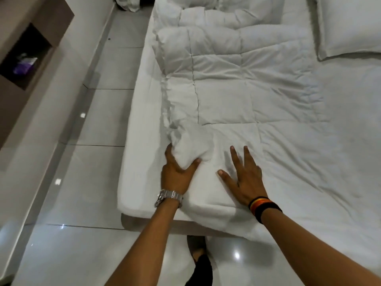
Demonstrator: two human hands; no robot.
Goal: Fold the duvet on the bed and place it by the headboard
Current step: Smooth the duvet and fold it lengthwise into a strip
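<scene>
A white quilted duvet [237, 83] lies spread and partly bunched over the white bed [142, 112], its far part rumpled near the top of the view. My left hand [177, 172], with a metal watch on the wrist, grips a bunched fold along the duvet's left edge near the bed's front corner. My right hand [243, 178], wearing striped wristbands, lies flat with fingers spread on the duvet just to the right of it. The headboard is out of view.
A white pillow [348, 27] lies at the top right of the bed. Glossy grey floor tiles [88, 166] run along the bed's left side. A brown wall unit with a dark niche [24, 56] stands at far left. My foot [198, 250] shows below the bed edge.
</scene>
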